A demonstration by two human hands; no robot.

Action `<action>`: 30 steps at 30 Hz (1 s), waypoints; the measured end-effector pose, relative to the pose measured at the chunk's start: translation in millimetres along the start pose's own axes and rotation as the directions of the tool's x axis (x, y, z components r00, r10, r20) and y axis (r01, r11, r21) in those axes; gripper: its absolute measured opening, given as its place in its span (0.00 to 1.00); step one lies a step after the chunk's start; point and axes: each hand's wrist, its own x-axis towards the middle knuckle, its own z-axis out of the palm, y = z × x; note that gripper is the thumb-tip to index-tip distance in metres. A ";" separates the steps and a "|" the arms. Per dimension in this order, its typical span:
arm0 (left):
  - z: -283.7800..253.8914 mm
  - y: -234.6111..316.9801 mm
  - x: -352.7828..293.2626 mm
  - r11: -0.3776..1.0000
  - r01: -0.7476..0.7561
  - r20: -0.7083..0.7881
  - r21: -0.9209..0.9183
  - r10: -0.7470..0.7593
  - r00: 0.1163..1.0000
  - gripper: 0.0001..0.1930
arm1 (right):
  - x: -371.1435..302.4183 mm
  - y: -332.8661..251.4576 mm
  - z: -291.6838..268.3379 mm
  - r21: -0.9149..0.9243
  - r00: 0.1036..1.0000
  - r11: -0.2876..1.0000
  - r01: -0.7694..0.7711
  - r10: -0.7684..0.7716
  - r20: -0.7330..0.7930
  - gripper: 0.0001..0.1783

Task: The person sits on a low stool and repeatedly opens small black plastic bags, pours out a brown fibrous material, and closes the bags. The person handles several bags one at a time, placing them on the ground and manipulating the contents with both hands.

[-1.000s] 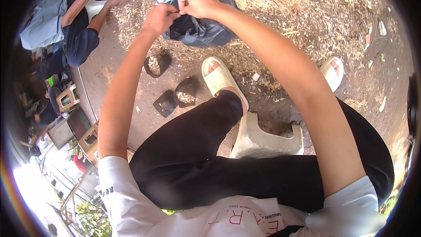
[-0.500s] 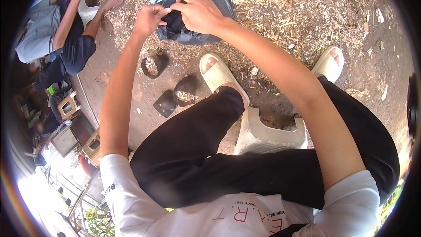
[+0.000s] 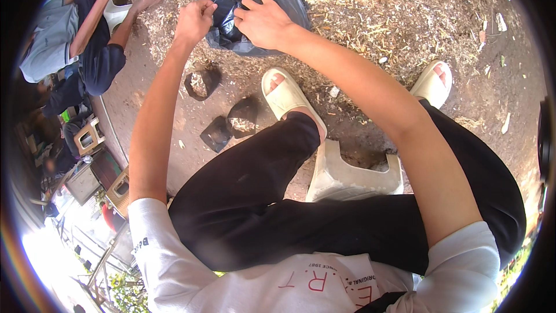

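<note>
At the top of the view, a large dark plastic bag (image 3: pixel 298 8) lies spread on the littered ground. My left hand (image 3: pixel 194 22) is over its left side, thumb and finger pinched on a shiny black plastic bag (image 3: pixel 227 13). This sheet spans the gap to my right hand (image 3: pixel 263 22), whose bent fingers grip its other side; the right thumb is hidden. Where the sheet ends and the large bag begins is hard to tell. Below my hands stand three small black bags: one round and open-mouthed (image 3: pixel 200 84), another (image 3: pixel 243 117), and a flatter one (image 3: pixel 216 134).
Woodchips and dry litter (image 3: pixel 370 0) cover the ground ahead. My feet wear cream slides (image 3: pixel 284 94). A pale plastic stool (image 3: pixel 347 179) shows between my legs. Another person (image 3: pixel 55 40) works at the upper left; wooden stools (image 3: pixel 88 137) stand along the left.
My hands, fingertips together before, have drawn apart, the left one to the left and the right one slightly right. More of the shiny black plastic shows between them.
</note>
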 end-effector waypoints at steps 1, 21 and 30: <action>-0.2 -0.7 -0.7 1.000 0.001 -0.006 -0.001 -0.001 1.000 0.11 | 1.9 -1.8 -2.3 -0.007 0.999 1.000 -0.001 0.001 0.035 0.15; -10.8 -43.8 12.7 0.997 -0.003 -0.263 -0.074 -0.017 0.965 0.09 | 2.7 -6.4 -4.2 0.048 1.000 0.999 -0.017 0.017 -0.001 0.09; -46.6 -61.7 11.7 0.993 0.074 -0.387 0.090 -0.034 0.922 0.10 | 2.2 -7.1 -5.0 0.070 1.000 0.997 -0.023 0.021 0.019 0.09</action>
